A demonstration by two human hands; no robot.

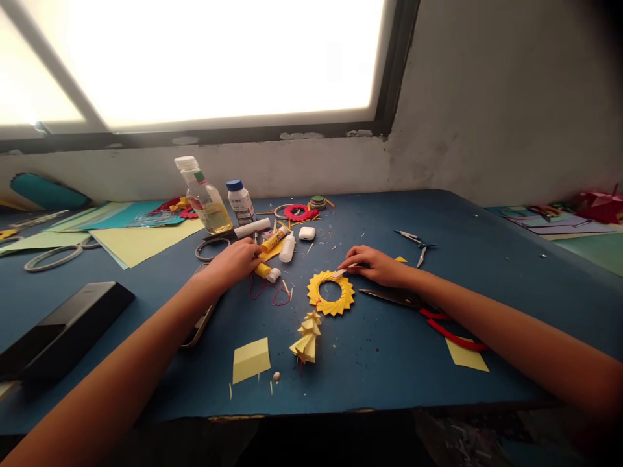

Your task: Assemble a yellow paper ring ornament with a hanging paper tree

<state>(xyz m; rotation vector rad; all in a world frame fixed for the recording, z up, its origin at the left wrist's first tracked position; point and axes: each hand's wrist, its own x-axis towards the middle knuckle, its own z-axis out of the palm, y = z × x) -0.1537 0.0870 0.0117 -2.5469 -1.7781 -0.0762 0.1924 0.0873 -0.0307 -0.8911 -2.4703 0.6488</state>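
Observation:
My right hand [370, 264] pinches a small flat pale stick [341, 271], its tip on the upper edge of a yellow folded-paper ring [313, 293]. Below the ring lies a pleated yellow paper piece [307, 340], which a red thread seems to join to it. My left hand [238, 263] is closed among the glue things, fingers curled and partly hidden; what is in them I cannot make out. Beside its fingertips are a yellow glue stick [275, 240], a second yellow tube with a white end [263, 270], and a white squeeze bottle [287, 248].
Red-handled scissors [455, 334] lie under my right forearm, a compass [413, 240] beyond it. A tall bottle [209, 204] and a blue-capped bottle [240, 201] stand at the back. A phone [198, 327] lies under my left forearm, near a black box [73, 327]. Yellow paper [250, 360] lies in front.

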